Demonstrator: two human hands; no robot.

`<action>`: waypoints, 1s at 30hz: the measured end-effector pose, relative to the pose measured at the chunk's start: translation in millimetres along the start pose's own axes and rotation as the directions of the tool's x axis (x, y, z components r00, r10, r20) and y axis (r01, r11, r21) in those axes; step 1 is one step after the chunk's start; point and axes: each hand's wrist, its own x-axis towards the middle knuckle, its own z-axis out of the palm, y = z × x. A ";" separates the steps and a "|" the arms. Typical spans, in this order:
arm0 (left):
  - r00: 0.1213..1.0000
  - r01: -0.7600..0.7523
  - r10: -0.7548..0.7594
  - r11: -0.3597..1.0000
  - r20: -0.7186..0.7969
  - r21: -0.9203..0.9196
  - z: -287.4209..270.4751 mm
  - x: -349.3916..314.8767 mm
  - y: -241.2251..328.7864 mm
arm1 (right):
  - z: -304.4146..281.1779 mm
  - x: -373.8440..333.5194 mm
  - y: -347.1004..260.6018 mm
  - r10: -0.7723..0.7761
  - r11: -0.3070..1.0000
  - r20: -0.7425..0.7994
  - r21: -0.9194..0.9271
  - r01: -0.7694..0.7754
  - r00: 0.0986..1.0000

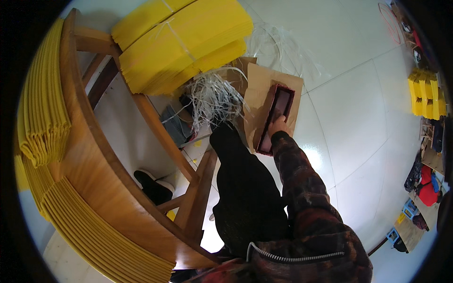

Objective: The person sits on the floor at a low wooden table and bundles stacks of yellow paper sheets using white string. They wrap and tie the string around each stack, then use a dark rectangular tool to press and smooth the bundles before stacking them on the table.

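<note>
My right hand (279, 125) reaches from a plaid sleeve (302, 181) into a long, narrow, dark red tray (284, 96) with raised walls. It lies over the tray's near half, and its fingers point down inside, too small and shaded to show what they touch or hold. The tray rests on a piece of brown cardboard (257, 87) on the floor. My left hand is not in view.
A curved wooden table (108, 198) on my left bears folded yellow stacks (108, 240). Ahead, tied yellow bundles (184, 42) stand beside tangled clear plastic strapping (214, 99). A dark shoe (153, 187) lies under the table. At far right are more yellow bundles (424, 94) and blue stools (409, 211).
</note>
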 end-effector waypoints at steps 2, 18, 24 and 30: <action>0.999 0.035 -0.035 0.999 0.003 -0.004 -1.3 -0.5 -3.8 | -1.9 2.4 -5.4 0.012 1.000 0.023 -0.021 -0.011 1.000; 0.987 0.143 -0.113 0.942 0.117 -0.302 -22.9 -13.8 -21.3 | 15.2 61.0 46.5 -0.319 0.945 0.147 -0.029 0.327 0.936; 0.983 0.052 0.051 0.847 0.178 -0.529 -24.4 11.6 -19.8 | -21.0 33.4 98.0 -0.078 0.792 -0.194 0.583 0.179 0.978; 0.945 -0.078 0.302 0.586 0.129 -0.806 -6.7 1.4 -17.6 | -175.8 -85.6 62.5 -0.336 0.155 0.028 0.988 0.026 0.941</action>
